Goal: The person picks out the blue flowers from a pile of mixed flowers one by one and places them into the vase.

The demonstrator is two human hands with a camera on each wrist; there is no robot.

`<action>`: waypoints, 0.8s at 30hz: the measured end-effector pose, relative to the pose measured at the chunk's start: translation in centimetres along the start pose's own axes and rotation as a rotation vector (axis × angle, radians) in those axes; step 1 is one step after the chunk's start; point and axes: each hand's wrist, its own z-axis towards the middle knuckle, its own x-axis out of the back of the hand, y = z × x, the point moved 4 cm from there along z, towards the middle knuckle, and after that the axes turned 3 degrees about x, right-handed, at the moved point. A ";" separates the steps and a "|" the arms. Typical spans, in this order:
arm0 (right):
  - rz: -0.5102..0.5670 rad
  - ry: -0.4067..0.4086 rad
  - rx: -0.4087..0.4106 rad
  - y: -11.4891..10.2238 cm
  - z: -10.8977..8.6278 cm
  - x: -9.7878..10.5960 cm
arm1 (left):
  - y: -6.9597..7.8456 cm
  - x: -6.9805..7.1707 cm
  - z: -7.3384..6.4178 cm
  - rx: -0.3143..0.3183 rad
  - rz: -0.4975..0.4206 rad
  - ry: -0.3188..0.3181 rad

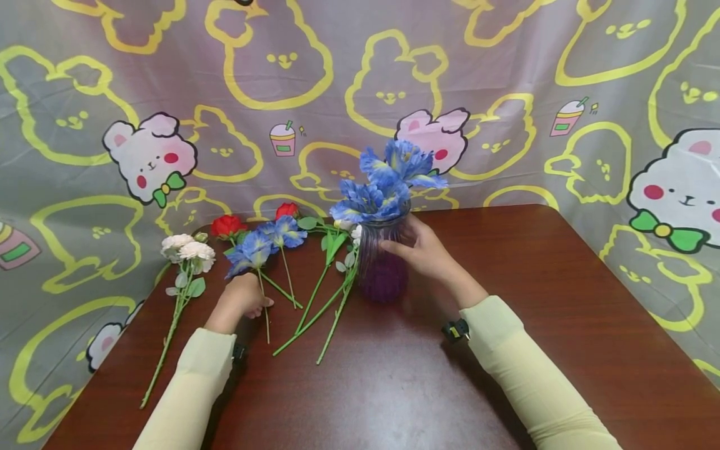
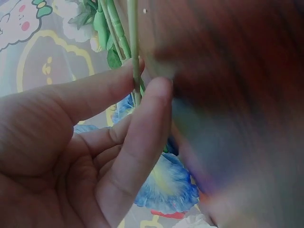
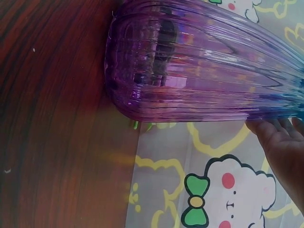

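Note:
In the head view my left hand is at a blue artificial iris on the left half of the table. The left wrist view shows the iris's thin green stem between my thumb and forefinger, which pinch it. My right hand holds the ribbed glass vase, purple at its base, from the right, near its neck. Blue irises stand in the vase. In the right wrist view the vase fills the top, with my fingertips against its side near the neck.
A second blue iris, red flowers and several green stems lie between my left hand and the vase or just behind. At the far left lies a pale pink flower stem. A patterned curtain surrounds the brown table.

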 end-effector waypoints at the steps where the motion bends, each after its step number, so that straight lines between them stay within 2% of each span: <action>1: 0.001 0.001 0.005 0.5 0.1 0.0 | 0.0 0.0 -0.1 0.002 0.000 0.002; 5: 0.002 0.003 0.003 1.3 0.3 0.1 | 0.0 0.1 -0.1 0.007 -0.007 0.006; 11: 0.019 -0.009 -0.011 -0.7 -0.1 -0.1 | -0.3 -0.1 0.0 0.023 -0.012 0.010; 17: 0.012 -0.011 -0.004 -0.7 -0.2 -0.1 | -0.6 -0.1 -0.2 0.006 -0.012 0.023; 24: 0.002 -0.007 -0.003 -0.9 -0.3 -0.1 | -0.8 0.0 -0.5 0.012 -0.075 0.047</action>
